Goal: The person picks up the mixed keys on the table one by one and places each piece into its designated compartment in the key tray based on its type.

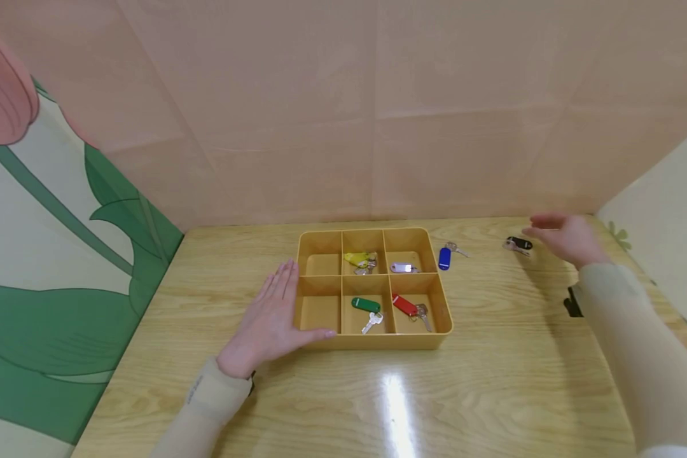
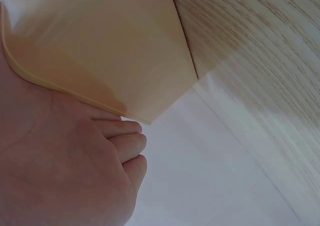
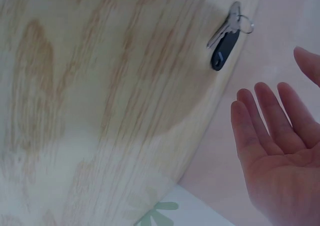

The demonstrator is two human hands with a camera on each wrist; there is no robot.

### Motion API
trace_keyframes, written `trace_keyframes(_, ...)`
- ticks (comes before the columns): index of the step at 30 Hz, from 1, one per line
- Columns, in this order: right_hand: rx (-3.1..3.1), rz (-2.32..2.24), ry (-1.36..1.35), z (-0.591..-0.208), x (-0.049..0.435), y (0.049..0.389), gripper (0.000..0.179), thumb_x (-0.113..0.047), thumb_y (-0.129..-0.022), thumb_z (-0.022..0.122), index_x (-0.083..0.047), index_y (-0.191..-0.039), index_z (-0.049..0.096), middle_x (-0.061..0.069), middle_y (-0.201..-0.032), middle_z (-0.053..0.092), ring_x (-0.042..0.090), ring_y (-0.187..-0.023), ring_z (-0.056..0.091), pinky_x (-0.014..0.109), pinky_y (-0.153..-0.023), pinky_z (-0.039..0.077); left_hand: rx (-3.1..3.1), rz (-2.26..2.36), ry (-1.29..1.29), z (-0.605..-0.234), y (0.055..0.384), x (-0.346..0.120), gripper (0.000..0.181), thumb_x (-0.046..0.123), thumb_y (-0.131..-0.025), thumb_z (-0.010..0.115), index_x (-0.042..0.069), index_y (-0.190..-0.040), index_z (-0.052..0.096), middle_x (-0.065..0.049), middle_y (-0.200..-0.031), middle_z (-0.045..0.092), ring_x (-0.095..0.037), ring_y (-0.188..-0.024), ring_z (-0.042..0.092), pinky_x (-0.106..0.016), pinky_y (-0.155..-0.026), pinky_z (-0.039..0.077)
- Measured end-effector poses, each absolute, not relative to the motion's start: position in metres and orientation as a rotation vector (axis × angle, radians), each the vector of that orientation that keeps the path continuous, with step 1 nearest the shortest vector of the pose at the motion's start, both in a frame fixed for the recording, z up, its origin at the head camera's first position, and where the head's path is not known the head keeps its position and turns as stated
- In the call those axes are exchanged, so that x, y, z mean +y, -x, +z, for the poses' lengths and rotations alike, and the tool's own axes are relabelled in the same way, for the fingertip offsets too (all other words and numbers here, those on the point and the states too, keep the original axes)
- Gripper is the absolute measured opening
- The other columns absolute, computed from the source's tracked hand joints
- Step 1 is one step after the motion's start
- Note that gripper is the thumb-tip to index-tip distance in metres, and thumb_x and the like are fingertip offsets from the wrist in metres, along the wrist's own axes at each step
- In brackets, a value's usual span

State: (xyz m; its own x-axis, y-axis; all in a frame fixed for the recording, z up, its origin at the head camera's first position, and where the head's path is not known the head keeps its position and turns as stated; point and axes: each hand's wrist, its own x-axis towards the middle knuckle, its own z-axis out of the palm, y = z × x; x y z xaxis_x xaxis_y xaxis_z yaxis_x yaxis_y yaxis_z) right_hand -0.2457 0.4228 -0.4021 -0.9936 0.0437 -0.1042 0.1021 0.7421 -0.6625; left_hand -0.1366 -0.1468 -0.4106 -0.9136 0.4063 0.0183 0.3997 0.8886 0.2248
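Observation:
A yellow-orange divided box (image 1: 372, 342) stands mid-table. My left hand (image 1: 268, 321) rests along its left side, fingers straight and thumb over the front rim; the left wrist view shows the palm against the box wall (image 2: 110, 50). At the right, my right hand (image 1: 569, 240) hovers with fingers apart, holding nothing, beside a key with a black tag (image 1: 518, 243). That black tag (image 3: 226, 50) and its key lie on the table in the right wrist view. Nearer the box lies a key with a blue tag (image 1: 444, 259).
Inside the box, separate compartments hold keys with a yellow tag (image 1: 356, 259), a lilac tag (image 1: 402, 268), a green tag (image 1: 366, 305) and a red tag (image 1: 404, 305). A pinkish wall covering (image 1: 372, 127) rises behind the wooden table (image 1: 492, 381). Painted panels flank both sides.

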Motion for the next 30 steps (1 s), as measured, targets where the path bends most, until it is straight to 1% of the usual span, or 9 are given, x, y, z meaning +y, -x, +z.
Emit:
trace_keyframes(5,2.899,-1.061,-0.098,-0.408,0.426,0.249,0.074,-0.053,-0.1,0.059,0.009,-0.141,0.051,0.038,-0.142,0.046,0.056,-0.127,0.042,0.069,-0.098,0.039,3.032,0.335,-0.655,-0.411,0.137,-0.147,0.132,0.094,-0.078,0.042,0.003,-0.161,-0.005,-0.013,-0.167,-0.009,-0.029,-0.154,-0.002,-0.04,-0.124,0.002)
trace_keyframes(7,2.921,-1.042,-0.084,-0.411,0.427,0.25,0.071,-0.049,-0.101,0.06,0.01,-0.139,0.052,0.037,-0.14,0.049,0.056,-0.125,0.045,0.067,-0.095,0.042,3.039,0.33,-0.657,-0.412,0.137,-0.147,0.132,0.094,-0.078,0.041,0.001,-0.161,-0.002,-0.014,-0.167,-0.007,-0.03,-0.154,0.0,-0.04,-0.124,0.003)
trace_keyframes(10,2.934,-1.002,-0.076,-0.413,0.427,0.25,0.068,-0.045,-0.101,0.061,0.01,-0.14,0.052,0.036,-0.138,0.051,0.055,-0.121,0.049,0.066,-0.093,0.045,3.035,0.339,-0.65,-0.412,0.137,-0.147,0.132,0.093,-0.078,0.044,0.001,-0.161,-0.001,-0.013,-0.167,-0.008,-0.028,-0.154,-0.003,-0.039,-0.123,0.002)
trace_keyframes(12,2.932,-0.972,-0.075,-0.414,0.427,0.25,0.071,-0.047,-0.1,0.061,0.009,-0.141,0.051,0.036,-0.139,0.051,0.055,-0.121,0.05,0.067,-0.094,0.044,3.029,0.341,-0.645,-0.412,0.137,-0.147,0.132,0.093,-0.078,0.043,0.002,-0.161,-0.003,-0.013,-0.167,-0.008,-0.026,-0.154,-0.006,-0.039,-0.123,0.001)
trace_keyframes(15,2.906,-0.957,-0.082,-0.416,0.429,0.25,0.074,-0.05,-0.1,0.059,0.008,-0.144,0.048,0.036,-0.141,0.049,0.056,-0.123,0.048,0.069,-0.096,0.043,3.018,0.338,-0.636,-0.411,0.137,-0.147,0.131,0.095,-0.077,0.04,0.004,-0.16,-0.007,-0.012,-0.167,-0.009,-0.023,-0.153,-0.01,-0.038,-0.123,0.0)
trace_keyframes(18,2.897,-0.947,-0.086,-0.42,0.43,0.251,0.07,-0.046,-0.102,0.059,0.008,-0.145,0.048,0.036,-0.141,0.048,0.057,-0.124,0.045,0.069,-0.096,0.042,3.018,0.331,-0.633,-0.41,0.137,-0.147,0.132,0.096,-0.077,0.037,0.004,-0.16,-0.008,-0.012,-0.167,-0.009,-0.023,-0.153,-0.01,-0.038,-0.123,0.0)
trace_keyframes(23,2.876,-0.965,-0.109,-0.427,0.431,0.251,0.064,-0.037,-0.101,0.063,0.009,-0.143,0.049,0.036,-0.14,0.05,0.057,-0.124,0.045,0.069,-0.097,0.042,3.017,0.353,-0.637,-0.41,0.137,-0.147,0.131,0.092,-0.079,0.045,0.003,-0.16,-0.005,-0.012,-0.167,-0.009,-0.023,-0.153,-0.01,-0.038,-0.123,0.0)
trace_keyframes(25,2.863,-0.983,-0.123,-0.429,0.431,0.251,0.065,-0.037,-0.1,0.065,0.009,-0.143,0.049,0.036,-0.139,0.05,0.057,-0.123,0.046,0.068,-0.096,0.043,3.019,0.357,-0.636,-0.411,0.137,-0.147,0.131,0.092,-0.079,0.046,0.002,-0.161,-0.003,-0.012,-0.167,-0.009,-0.022,-0.153,-0.01,-0.038,-0.123,0.0)
trace_keyframes(30,2.872,-0.99,-0.119,-0.433,0.43,0.251,0.066,-0.038,-0.1,0.065,0.009,-0.143,0.05,0.036,-0.138,0.051,0.056,-0.12,0.049,0.067,-0.093,0.045,3.015,0.347,-0.628,-0.41,0.136,-0.147,0.132,0.094,-0.078,0.042,0.003,-0.161,-0.005,-0.012,-0.167,-0.009,-0.022,-0.153,-0.011,-0.038,-0.123,0.0)
